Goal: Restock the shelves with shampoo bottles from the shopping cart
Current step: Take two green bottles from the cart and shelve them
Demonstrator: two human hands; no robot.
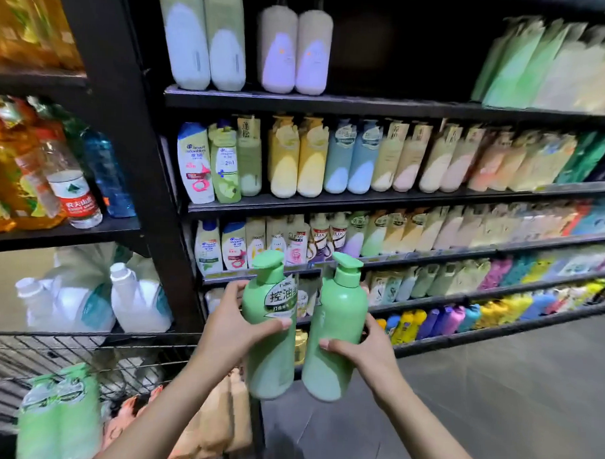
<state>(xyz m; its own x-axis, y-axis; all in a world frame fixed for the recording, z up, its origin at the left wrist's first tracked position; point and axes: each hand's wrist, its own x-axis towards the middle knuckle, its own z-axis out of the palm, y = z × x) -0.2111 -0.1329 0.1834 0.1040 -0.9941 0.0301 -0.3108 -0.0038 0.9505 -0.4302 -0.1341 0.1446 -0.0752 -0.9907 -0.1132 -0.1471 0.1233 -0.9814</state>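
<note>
Both hands are holding green pump shampoo bottles upright in front of the black shelves — the left hand [230,324] is gripping the labelled bottle [270,327], the right hand [360,348] is clasping the plain-backed bottle [337,328]. The two bottles are standing just beside each other, above and right of the wire shopping cart [84,362], which is carrying more green bottles [59,413].

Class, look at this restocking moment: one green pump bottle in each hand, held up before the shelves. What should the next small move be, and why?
Probably lift both toward the dark gap on the top shelf. The left hand grips one green pump bottle, the right hand the other bottle, both upright, and the lower shelves look packed tight.
</note>
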